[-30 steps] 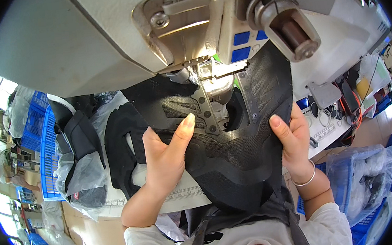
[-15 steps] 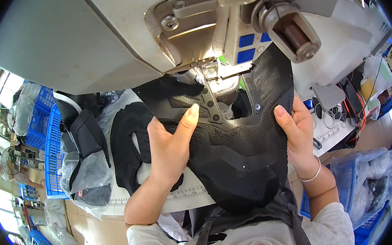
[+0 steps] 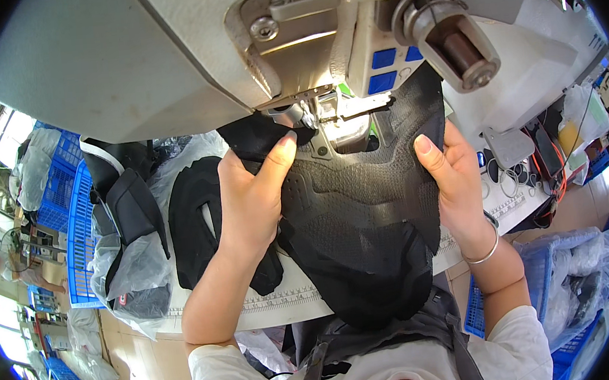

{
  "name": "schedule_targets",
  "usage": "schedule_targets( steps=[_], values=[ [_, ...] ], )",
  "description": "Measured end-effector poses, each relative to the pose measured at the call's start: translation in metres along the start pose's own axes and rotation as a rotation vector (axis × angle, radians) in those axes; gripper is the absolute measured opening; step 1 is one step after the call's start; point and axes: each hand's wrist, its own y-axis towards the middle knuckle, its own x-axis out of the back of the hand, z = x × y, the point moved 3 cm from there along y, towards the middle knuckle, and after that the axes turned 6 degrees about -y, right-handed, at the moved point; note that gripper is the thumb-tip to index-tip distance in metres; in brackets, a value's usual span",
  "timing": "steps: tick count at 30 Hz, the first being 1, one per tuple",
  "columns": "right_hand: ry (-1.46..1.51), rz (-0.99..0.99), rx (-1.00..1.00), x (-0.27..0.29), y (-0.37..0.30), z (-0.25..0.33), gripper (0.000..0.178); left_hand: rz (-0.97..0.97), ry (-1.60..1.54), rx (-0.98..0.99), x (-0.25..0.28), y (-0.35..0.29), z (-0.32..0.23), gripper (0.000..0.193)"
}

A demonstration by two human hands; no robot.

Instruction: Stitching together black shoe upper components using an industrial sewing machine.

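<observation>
Left hand [image 3: 254, 194] and right hand [image 3: 456, 180] are each closed on opposite side edges of one broad black piece [image 3: 362, 228], shaped like a shoe upper, which spans the gap between them. Both thumbs press on top; the fingers beneath are mostly hidden. A silver bracelet [image 3: 489, 246] circles the right wrist. Toward the wearer, the piece's rounded end hangs past the edge of a white table [image 3: 291, 272], just above a grey apron [image 3: 443, 322]. Away from the wearer, its other end, with an opening in the middle, reaches under a pale sewing machine [image 3: 113, 76]. On the table, beside the left forearm, lies a second black part [image 3: 187, 218]. Above and to the right of the right hand sits a brown thread spool [image 3: 462, 49]. Farther out on the left stands a blue crate [image 3: 80, 253] near clear plastic bags [image 3: 137, 266]; well beyond it, another person [image 3: 22, 271] appears, small and blurred.
</observation>
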Motion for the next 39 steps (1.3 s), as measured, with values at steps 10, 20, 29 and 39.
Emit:
schedule_targets(
  steps=[10, 20, 29, 39],
  values=[
    [0.050, 0.053, -0.004, -0.004, 0.016, -0.002, 0.029, 0.036, -0.052, 0.073, 0.008, 0.021, -0.003, 0.015],
    [0.021, 0.096, 0.072, -0.003, 0.029, -0.004, 0.029, 0.100, 0.068, 0.081, 0.013, 0.041, -0.006, 0.022],
    [-0.048, 0.043, 0.087, -0.005, 0.028, -0.005, 0.027, 0.006, 0.082, 0.145, 0.026, 0.048, -0.006, 0.023],
    [-0.052, 0.004, -0.118, -0.002, 0.000, 0.003, 0.022, 0.104, -0.023, 0.232, 0.024, -0.048, 0.015, 0.071]
  ],
)
